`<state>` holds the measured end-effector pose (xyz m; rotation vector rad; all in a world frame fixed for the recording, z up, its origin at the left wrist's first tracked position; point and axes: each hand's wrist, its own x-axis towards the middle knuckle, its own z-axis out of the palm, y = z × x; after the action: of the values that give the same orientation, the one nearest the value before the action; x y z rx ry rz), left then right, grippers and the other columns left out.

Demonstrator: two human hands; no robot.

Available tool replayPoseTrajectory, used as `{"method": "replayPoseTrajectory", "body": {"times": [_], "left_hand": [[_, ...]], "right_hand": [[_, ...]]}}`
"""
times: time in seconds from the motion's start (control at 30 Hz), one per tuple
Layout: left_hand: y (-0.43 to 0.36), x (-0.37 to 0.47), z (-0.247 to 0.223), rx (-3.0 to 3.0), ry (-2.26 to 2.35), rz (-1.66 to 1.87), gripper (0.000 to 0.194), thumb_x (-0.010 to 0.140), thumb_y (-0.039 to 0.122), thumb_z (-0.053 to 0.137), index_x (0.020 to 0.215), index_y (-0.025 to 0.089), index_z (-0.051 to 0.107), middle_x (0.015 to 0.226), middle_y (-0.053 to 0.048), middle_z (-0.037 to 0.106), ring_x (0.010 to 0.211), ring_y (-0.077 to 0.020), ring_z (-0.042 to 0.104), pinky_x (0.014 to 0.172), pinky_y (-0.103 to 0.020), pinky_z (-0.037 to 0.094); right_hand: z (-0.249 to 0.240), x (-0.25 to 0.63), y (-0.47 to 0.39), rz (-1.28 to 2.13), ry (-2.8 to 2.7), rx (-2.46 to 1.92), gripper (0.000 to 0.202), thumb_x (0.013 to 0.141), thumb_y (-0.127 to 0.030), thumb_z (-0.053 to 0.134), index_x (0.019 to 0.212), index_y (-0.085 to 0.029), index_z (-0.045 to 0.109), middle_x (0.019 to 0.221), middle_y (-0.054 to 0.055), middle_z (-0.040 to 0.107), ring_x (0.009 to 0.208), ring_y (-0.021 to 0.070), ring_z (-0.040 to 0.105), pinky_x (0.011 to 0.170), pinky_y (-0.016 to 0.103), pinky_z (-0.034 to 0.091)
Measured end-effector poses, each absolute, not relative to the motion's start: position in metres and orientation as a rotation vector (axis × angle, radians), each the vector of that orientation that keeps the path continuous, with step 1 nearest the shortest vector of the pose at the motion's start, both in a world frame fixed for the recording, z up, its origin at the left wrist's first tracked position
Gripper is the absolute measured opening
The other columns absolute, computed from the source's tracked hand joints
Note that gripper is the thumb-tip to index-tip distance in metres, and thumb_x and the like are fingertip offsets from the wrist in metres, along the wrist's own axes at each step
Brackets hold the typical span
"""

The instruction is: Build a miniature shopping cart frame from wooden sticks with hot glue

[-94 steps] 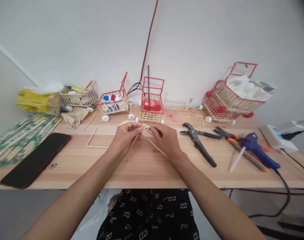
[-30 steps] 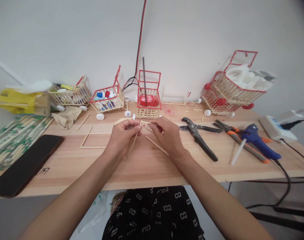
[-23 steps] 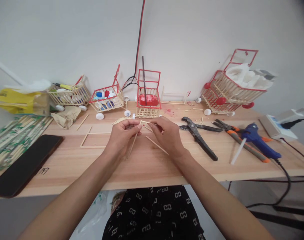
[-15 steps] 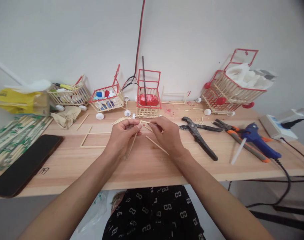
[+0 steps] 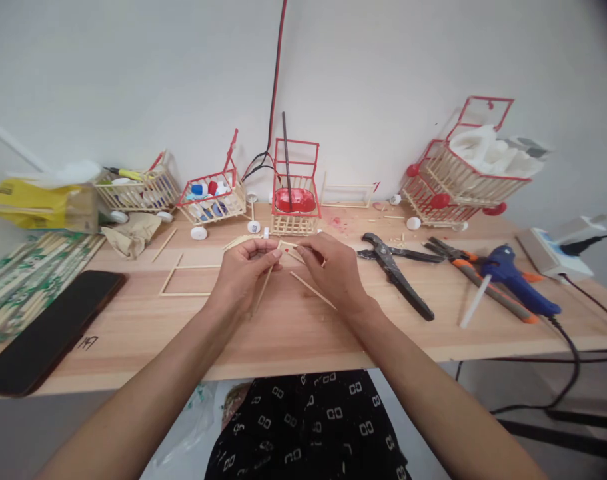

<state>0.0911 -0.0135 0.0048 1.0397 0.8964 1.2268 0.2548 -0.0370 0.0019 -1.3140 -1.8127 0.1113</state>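
My left hand (image 5: 246,270) is closed in a pinch on a thin wooden stick (image 5: 264,288) that slants down toward me. Opposite it, my right hand (image 5: 336,270) pinches another wooden stick (image 5: 289,246), whose end meets the left one at a corner between my fingertips. Below my right hand a loose stick (image 5: 310,289) slants across the tabletop. To the left of my left hand lies a stick frame (image 5: 188,293), partly hidden by that hand. Just beyond my hands stands a small red-trimmed stick cart (image 5: 296,223) with a red container (image 5: 297,200) in it.
More stick carts (image 5: 213,200) line the wall, a larger one (image 5: 473,173) at right. Black-handled cutters (image 5: 396,273), orange-handled pliers (image 5: 483,283), a blue glue gun (image 5: 520,280) and a power strip (image 5: 553,253) lie right. A phone (image 5: 53,330) and bundled chopsticks (image 5: 23,287) lie left.
Both hands hold nearly the same pose at the stick corner. The view has shifted very slightly; nothing else has visibly moved.
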Motion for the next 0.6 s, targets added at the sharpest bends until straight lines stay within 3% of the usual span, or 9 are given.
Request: {"method": "replayPoseTrajectory", "body": {"times": [0.6], "left_hand": [[-0.0124,0.091,0.0042,1.047,0.912,1.215,0.021,0.057,0.019,0.081,0.075,0.014,0.072,0.069,-0.001,0.066,0.06,-0.0091,0.058,0.062,-0.022,0.048]], "right_hand": [[0.001,0.2553,-0.0369,0.12,-1.813,-1.34,0.016,0.09,-0.022,0.053,0.09,-0.02,0.069,0.086,0.004,0.068,0.08,0.0163,0.059,0.07,0.026,0.041]]}}
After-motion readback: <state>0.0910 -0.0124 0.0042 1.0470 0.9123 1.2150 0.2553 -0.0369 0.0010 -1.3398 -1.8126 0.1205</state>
